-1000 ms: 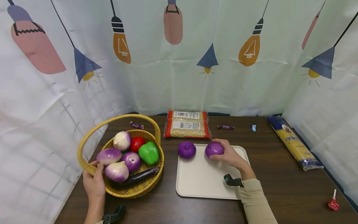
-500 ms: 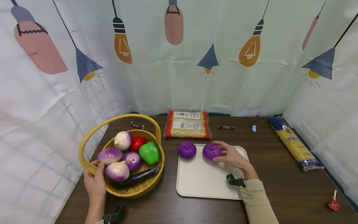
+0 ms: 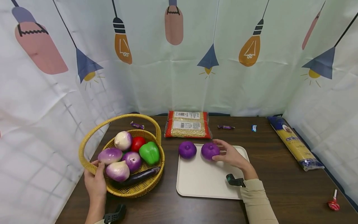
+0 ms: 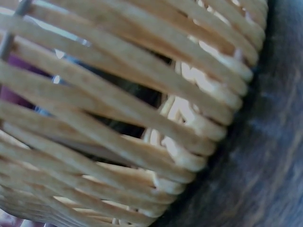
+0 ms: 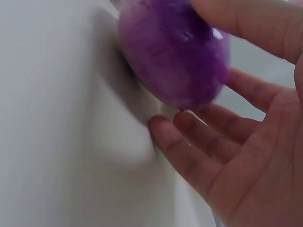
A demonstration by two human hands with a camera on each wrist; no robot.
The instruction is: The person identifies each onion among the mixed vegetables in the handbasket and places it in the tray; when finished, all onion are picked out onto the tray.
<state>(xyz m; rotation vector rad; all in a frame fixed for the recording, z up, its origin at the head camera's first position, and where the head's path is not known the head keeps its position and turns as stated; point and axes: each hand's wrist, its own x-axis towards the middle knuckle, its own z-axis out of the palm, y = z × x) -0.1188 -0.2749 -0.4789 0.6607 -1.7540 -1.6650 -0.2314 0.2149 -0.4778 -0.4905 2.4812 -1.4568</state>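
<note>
My left hand (image 3: 95,182) grips the near-left rim of a yellow wicker basket (image 3: 84,161), thumb hooked over the edge. The left wrist view is filled by the basket's woven wall (image 4: 142,118). Inside lie several purple-white onions (image 3: 117,171), a green pepper (image 3: 149,152), a red tomato (image 3: 137,143) and a dark eggplant (image 3: 137,177). My right hand (image 3: 229,154) rests against a purple onion (image 3: 209,151) on the white tray (image 3: 204,183). Its fingers (image 5: 203,142) lie fairly straight alongside the onion (image 5: 170,61), thumb over the top. A second purple onion (image 3: 187,149) sits at the tray's far-left corner.
A red-edged grain packet (image 3: 187,124) lies behind the tray, with wrapped candies (image 3: 226,127) near it. A blue pasta bag (image 3: 293,143) lies along the right side and a lollipop (image 3: 332,203) at the near right. Printed curtains close in the table.
My right hand has slid the purple onion a little leftward on the tray, toward the other one, and its fingers have loosened. The left hand has stayed on the basket rim.
</note>
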